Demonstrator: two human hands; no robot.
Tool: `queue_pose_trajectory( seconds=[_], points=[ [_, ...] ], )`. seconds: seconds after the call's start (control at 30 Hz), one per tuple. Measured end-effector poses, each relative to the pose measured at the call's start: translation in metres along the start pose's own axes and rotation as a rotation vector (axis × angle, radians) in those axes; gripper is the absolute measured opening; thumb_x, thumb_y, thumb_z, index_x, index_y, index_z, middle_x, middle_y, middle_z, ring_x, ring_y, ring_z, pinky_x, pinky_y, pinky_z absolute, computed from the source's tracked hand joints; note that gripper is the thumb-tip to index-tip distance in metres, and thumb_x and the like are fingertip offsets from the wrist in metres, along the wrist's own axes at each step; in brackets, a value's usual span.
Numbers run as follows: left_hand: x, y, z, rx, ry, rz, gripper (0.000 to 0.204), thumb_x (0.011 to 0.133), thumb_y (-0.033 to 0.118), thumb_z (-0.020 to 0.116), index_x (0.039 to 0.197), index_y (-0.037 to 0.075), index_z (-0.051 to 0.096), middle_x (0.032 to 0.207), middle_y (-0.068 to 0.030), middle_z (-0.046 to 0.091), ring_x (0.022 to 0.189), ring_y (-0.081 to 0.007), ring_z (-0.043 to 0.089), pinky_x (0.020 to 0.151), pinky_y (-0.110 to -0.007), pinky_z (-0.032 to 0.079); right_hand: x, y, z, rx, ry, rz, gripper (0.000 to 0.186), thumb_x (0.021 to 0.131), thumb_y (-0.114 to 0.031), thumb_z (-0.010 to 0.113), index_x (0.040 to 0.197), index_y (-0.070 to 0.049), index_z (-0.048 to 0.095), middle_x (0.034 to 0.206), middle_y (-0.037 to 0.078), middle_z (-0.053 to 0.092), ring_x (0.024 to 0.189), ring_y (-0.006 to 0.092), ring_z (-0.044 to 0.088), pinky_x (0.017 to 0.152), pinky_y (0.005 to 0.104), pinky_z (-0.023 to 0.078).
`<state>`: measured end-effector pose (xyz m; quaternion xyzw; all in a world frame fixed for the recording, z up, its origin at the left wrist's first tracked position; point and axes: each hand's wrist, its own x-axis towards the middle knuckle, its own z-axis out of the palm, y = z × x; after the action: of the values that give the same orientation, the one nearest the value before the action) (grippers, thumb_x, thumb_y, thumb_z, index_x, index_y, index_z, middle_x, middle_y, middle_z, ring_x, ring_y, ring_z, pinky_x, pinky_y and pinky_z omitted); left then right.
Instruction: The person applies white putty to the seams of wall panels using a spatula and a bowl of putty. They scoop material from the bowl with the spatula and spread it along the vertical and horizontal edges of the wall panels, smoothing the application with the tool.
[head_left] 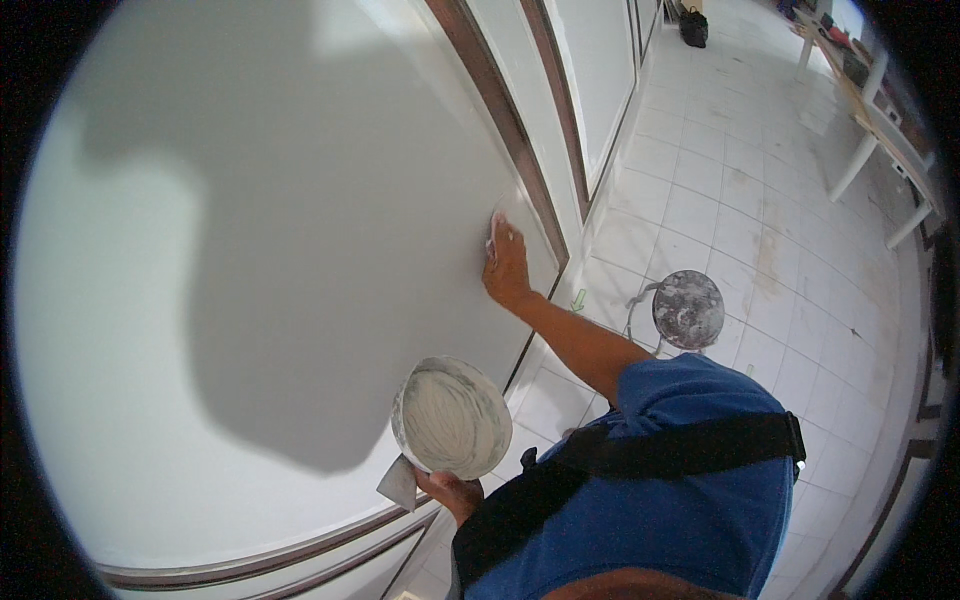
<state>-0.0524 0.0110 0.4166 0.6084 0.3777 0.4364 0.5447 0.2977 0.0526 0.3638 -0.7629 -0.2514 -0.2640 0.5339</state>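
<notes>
My left hand (pixel 451 492) is closed around the lower rim of a round bowl (pixel 398 420), holding it tilted in front of the panel. Streaky off-white paste (pixel 452 420) coats the inside of the bowl. A flat grey wedge-shaped piece (pixel 399 485) sticks out beside the same hand; how it is held is partly hidden. Reaching up, my right hand (pixel 508 265) presses against the smooth white panel (pixel 330 250) near its brown-edged border. Its fingers are closed on a small pinkish-white piece (pixel 495 228), mostly covered by the hand, so its kind is unclear.
Brown trim (pixel 505 130) edges the panel. A round paint-spattered stool (pixel 688 310) stands on the white tiled floor (pixel 745 190), close to my right arm. At the far right is a long table with white legs (pixel 853 168). A black bag (pixel 693 27) sits far back.
</notes>
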Motion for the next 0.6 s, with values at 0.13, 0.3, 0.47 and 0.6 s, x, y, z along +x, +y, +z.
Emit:
queue_pose_trajectory(
  seconds=[0.13,0.3,0.47,0.6],
  points=[
    [0.002,0.014,0.010,-0.012,-0.018,-0.013,0.117,0.072,0.087,0.043,0.139,-0.008,0.024,0.135,-0.0210,0.039,0.125,-0.0279,0.043,0.103,-0.039,0.039,-0.022,-0.030,-0.044,0.335,-0.140,-0.082,0.058,0.081,0.003,0.047,0.138,0.007,0.036,0.124,0.031,0.049,0.111,0.0444,0.049,0.095,0.0496,0.041],
    [0.004,0.032,0.025,-0.053,-0.070,-0.063,0.117,0.073,0.086,0.045,0.139,-0.008,0.023,0.136,-0.0207,0.037,0.125,-0.0282,0.043,0.103,-0.040,0.039,-0.008,0.016,-0.044,0.431,-0.100,0.680,0.031,0.082,-0.001,0.051,0.112,0.007,0.056,0.094,0.017,0.060,0.084,0.0279,0.058,0.077,0.0383,0.046],
    [0.001,0.019,0.022,-0.100,-0.062,0.018,0.111,0.077,0.081,0.046,0.138,-0.009,0.024,0.135,-0.0206,0.038,0.126,-0.0285,0.043,0.104,-0.042,0.039,0.009,0.100,-0.016,0.669,0.050,0.961,0.015,0.084,-0.002,0.051,0.096,0.003,0.059,0.082,0.009,0.060,0.072,0.0179,0.057,0.065,0.0348,0.047],
    [0.000,0.003,0.009,0.039,0.039,0.072,0.111,0.078,0.084,0.039,0.136,-0.010,0.028,0.133,-0.0209,0.040,0.125,-0.0283,0.043,0.102,-0.040,0.039,0.019,0.089,-0.017,0.763,-0.002,1.068,0.020,0.078,-0.005,0.057,0.093,0.007,0.058,0.084,0.015,0.062,0.074,0.0262,0.060,0.063,0.0399,0.046]
  ],
)
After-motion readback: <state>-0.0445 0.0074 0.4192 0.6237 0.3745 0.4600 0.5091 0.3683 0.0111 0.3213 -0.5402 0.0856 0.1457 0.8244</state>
